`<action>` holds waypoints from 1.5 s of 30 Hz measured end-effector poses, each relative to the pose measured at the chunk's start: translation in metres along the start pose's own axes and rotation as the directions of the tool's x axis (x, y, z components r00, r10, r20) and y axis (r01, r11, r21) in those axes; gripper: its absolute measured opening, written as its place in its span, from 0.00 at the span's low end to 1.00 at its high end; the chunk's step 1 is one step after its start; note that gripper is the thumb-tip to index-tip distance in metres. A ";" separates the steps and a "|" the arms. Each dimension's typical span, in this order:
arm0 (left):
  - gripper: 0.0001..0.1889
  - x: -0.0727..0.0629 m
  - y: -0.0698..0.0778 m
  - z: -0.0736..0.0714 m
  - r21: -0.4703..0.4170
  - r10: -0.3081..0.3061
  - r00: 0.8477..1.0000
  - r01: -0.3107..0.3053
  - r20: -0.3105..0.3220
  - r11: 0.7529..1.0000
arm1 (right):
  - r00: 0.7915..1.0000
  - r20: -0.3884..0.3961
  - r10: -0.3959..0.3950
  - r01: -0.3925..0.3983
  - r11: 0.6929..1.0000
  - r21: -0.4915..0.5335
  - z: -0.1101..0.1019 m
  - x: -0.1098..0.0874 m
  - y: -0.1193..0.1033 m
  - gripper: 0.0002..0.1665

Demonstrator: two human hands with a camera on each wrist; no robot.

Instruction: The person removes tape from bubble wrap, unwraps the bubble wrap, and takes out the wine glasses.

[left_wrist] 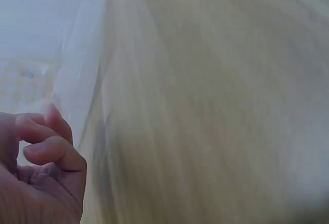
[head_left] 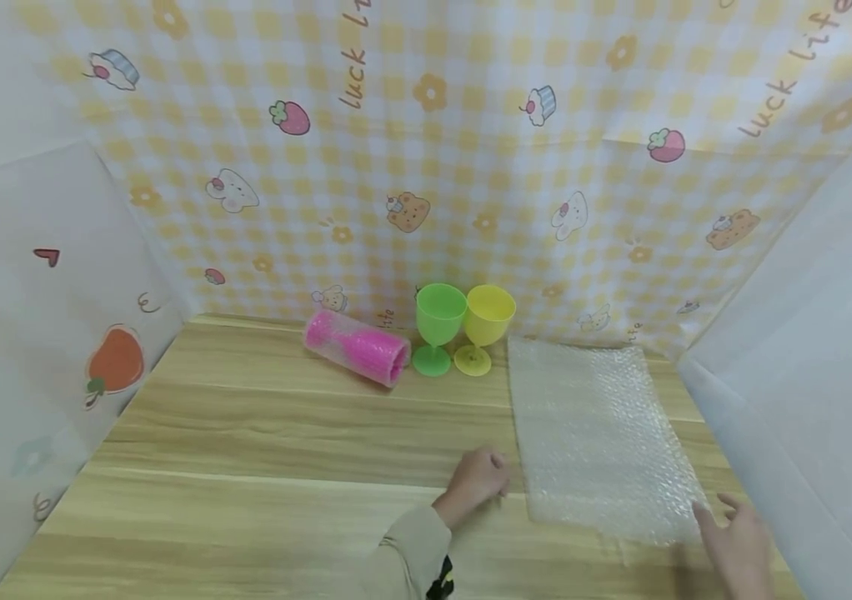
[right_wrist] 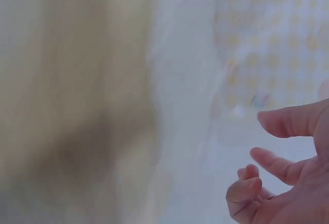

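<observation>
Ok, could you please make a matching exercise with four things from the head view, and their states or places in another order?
1. bubble-wrap sheet
2. green goblet
3. wrapped pink goblet
4. yellow goblet

A. lying on its side
B. standing between two other goblets
C. spread flat on the table
D. standing, nearest the bubble-wrap sheet

Pairs: 1-C, 2-B, 3-A, 4-D

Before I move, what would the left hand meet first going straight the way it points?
The left hand would likely meet the bubble wrap first, at its left edge; the hand's height is unclear, so it might pass above.
</observation>
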State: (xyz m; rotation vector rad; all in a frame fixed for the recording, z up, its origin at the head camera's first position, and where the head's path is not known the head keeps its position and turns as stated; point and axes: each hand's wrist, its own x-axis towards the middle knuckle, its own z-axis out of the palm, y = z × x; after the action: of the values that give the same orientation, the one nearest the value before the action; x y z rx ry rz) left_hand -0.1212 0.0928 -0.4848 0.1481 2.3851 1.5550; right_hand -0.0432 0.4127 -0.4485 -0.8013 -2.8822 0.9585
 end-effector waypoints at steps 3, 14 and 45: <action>0.04 0.006 -0.008 -0.024 -0.026 -0.018 0.999 0.016 -0.051 1.000 | 0.991 -0.097 -0.091 0.097 0.993 0.066 0.010 -0.007 -0.031 0.29; 0.11 0.009 -0.033 -0.125 -0.064 0.038 0.939 -0.064 -0.343 0.996 | 0.930 0.006 -0.367 0.349 0.888 0.300 0.089 -0.022 -0.143 0.19; 0.22 -0.076 -0.105 -0.259 -0.153 -0.142 0.931 0.094 -0.337 0.984 | 0.906 0.301 -0.296 0.020 0.742 0.670 0.253 -0.015 -0.342 0.17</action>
State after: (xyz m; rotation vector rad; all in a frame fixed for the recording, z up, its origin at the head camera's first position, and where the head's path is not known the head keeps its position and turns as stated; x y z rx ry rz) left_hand -0.1173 -0.1960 -0.4689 -0.3205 2.4742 1.8014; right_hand -0.2294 0.0303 -0.4608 -0.3037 -2.4697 2.1281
